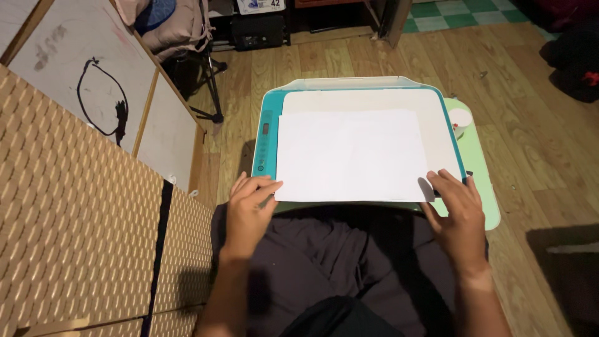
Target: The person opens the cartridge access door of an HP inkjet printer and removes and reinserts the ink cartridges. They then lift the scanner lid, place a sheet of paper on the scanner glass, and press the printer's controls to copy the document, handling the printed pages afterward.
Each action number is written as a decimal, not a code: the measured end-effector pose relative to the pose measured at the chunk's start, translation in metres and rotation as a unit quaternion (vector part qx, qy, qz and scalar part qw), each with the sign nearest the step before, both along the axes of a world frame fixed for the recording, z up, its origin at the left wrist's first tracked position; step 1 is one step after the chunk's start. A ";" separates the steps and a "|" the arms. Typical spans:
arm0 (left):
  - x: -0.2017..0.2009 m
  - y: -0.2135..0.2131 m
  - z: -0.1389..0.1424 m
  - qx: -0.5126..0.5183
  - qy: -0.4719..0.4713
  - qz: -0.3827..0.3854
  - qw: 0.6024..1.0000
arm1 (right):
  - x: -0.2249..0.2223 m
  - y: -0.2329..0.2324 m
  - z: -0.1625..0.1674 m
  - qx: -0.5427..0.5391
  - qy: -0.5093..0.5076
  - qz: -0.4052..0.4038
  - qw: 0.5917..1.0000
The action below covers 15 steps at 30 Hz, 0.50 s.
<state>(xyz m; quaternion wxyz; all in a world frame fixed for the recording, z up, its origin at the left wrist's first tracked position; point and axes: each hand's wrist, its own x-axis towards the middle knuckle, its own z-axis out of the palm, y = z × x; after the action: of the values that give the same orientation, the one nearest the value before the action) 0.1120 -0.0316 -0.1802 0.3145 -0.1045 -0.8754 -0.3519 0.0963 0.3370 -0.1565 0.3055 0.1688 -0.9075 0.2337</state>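
Left hand [248,209], fingers loosely open, touches the near-left corner of the white paper sheet [352,156], which lies flat atop the teal-and-white printer [267,134]. Right hand [458,212], also open, rests on the sheet's near-right corner; nothing gripped, placement appears nearly complete.

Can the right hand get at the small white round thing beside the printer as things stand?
Probably yes. The right hand rests at the sheet of paper corner, and the white round thing lies uncovered on the green surface beyond it, with nothing between.
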 end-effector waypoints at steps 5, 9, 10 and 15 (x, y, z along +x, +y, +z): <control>0.002 -0.001 0.018 0.013 0.033 -0.028 0.999 | 0.004 -0.012 0.027 0.053 0.021 0.005 0.998; -0.004 0.009 0.045 -0.023 0.111 -0.061 0.992 | 0.004 -0.038 0.041 0.138 0.053 0.036 0.988; -0.006 0.012 0.051 -0.037 0.131 -0.067 0.988 | 0.002 -0.041 0.044 0.155 0.046 0.053 0.985; -0.026 0.035 0.072 0.102 0.231 -0.013 0.967 | -0.035 -0.036 0.054 -0.107 -0.067 0.068 0.990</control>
<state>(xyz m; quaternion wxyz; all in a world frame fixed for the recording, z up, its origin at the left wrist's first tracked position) 0.0864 0.0033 -0.1082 0.5125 -0.1620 -0.7369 -0.4100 0.0612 0.3015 -0.1020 0.2441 0.1807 -0.8821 0.3601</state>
